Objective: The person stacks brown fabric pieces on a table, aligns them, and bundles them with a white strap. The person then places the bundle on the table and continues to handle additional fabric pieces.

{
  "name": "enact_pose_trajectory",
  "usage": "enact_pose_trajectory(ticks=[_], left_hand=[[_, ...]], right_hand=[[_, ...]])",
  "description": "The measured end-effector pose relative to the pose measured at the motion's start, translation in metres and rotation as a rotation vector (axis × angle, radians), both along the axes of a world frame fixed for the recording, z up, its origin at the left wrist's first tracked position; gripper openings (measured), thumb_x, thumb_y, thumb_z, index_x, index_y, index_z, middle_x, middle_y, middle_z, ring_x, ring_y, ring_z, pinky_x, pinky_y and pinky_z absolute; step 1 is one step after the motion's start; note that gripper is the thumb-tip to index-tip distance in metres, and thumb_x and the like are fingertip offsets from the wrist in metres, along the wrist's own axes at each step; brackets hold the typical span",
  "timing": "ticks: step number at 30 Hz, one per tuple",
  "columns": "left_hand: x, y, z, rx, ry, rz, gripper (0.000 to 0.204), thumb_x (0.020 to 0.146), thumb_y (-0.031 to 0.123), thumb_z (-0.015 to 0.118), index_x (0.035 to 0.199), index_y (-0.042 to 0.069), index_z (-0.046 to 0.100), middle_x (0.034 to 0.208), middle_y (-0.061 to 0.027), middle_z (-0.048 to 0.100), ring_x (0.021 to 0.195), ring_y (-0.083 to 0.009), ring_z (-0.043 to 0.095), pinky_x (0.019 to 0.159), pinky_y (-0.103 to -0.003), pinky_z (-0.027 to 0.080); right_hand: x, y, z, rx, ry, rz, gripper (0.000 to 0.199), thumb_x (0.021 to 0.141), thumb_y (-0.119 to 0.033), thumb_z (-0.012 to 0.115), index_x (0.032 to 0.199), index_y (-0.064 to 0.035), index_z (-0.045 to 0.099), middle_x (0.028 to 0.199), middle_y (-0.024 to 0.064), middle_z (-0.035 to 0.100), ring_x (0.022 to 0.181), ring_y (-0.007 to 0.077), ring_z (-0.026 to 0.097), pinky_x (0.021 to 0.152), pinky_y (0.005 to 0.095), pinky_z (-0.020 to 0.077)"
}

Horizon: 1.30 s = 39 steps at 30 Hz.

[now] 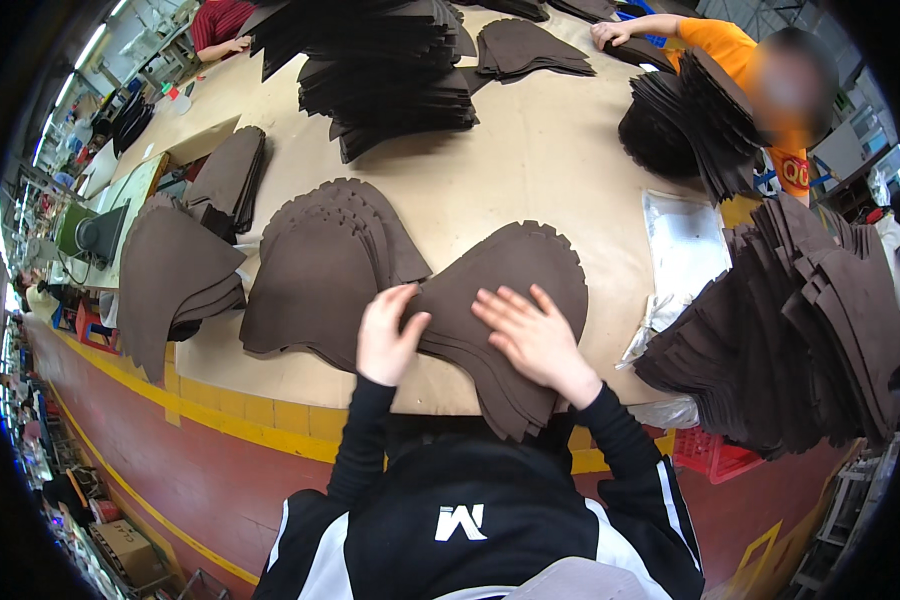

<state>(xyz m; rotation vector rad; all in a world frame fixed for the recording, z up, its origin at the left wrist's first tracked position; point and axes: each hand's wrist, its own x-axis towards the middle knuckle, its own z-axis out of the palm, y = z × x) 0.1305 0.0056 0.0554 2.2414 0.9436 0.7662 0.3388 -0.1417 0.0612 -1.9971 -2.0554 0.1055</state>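
Observation:
Directly before me lies a small stack of dark brown cut sheet pieces (530, 270) with notched, rounded tops, their lower ends reaching past the table's front edge. My right hand (530, 335) rests on its upper face, fingers spread and nothing held. At the stack's left edge is my left hand (388, 335), thumb and fingers apart, its fingertips touching the edge; whether they pinch a sheet is hidden. Just left of that hand sits another stack of brown pieces (315, 270), fanned at its notched top. Farther left, a third stack (175, 265) hangs over the table edge.
Tall brown stacks (390, 90) stand at the far middle, and a large fanned pile (780, 320) fills the right side. A clear plastic bag (685, 245) lies beside it. Across the tan table (550, 140), a person in orange (725, 50) touches dark pieces. A red crate (715, 455) sits below.

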Motion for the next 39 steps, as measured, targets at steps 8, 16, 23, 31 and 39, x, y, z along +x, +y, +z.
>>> enact_pose_trajectory(ticks=[8, 16, 23, 31, 39], left_hand=[[0.025, -0.012, -0.011, 0.099, 0.135, 0.054, 0.049, 0.074, 0.014, 0.079, 0.118, 0.001, 0.061, 0.114, -0.0115, 0.057, 0.110, -0.0316, 0.052, 0.094, -0.039, 0.045], [0.012, -0.018, 0.020, -0.486, -0.318, 0.077, 0.023, 0.089, 0.001, 0.066, 0.112, -0.001, 0.061, 0.092, -0.0097, 0.068, 0.077, -0.0124, 0.067, 0.058, -0.027, 0.056], [-0.123, 0.052, 0.050, -0.221, -0.277, 0.616, 0.034, 0.091, 0.009, 0.066, 0.124, 0.003, 0.060, 0.115, -0.0077, 0.063, 0.090, -0.0155, 0.064, 0.071, -0.029, 0.056], [-0.039, 0.007, 0.020, -0.039, -0.120, 0.246, 0.039, 0.084, 0.011, 0.071, 0.121, 0.003, 0.062, 0.122, -0.0128, 0.062, 0.118, -0.0289, 0.055, 0.104, -0.038, 0.040], [0.007, -0.021, -0.019, 0.174, 0.272, 0.122, 0.054, 0.080, 0.023, 0.076, 0.127, 0.003, 0.058, 0.142, -0.0136, 0.046, 0.139, -0.0367, 0.032, 0.110, -0.048, 0.032]], right_hand=[[0.087, 0.027, -0.010, -0.077, 0.108, -0.348, 0.047, 0.103, -0.033, 0.038, 0.149, -0.0227, 0.039, 0.156, 0.0010, 0.036, 0.145, 0.0220, 0.030, 0.119, 0.0510, 0.0147], [0.090, -0.003, -0.018, 0.204, 0.078, -0.624, 0.048, 0.104, -0.031, 0.039, 0.149, -0.0143, 0.039, 0.156, 0.0128, 0.034, 0.146, 0.0314, 0.028, 0.118, 0.0515, 0.0159], [0.011, -0.043, 0.023, 0.057, 0.056, -0.078, 0.055, 0.094, -0.030, 0.060, 0.145, -0.0166, 0.045, 0.155, 0.0081, 0.038, 0.142, 0.0282, 0.035, 0.117, 0.0500, 0.0199], [-0.019, -0.007, 0.001, 0.027, 0.034, 0.030, 0.048, 0.097, -0.035, 0.053, 0.142, -0.0205, 0.049, 0.150, 0.0000, 0.045, 0.137, 0.0172, 0.042, 0.115, 0.0462, 0.0261], [0.058, 0.030, -0.015, 0.002, -0.024, -0.293, 0.046, 0.102, -0.035, 0.042, 0.147, -0.0245, 0.043, 0.154, -0.0016, 0.039, 0.142, 0.0172, 0.035, 0.118, 0.0486, 0.0200]])
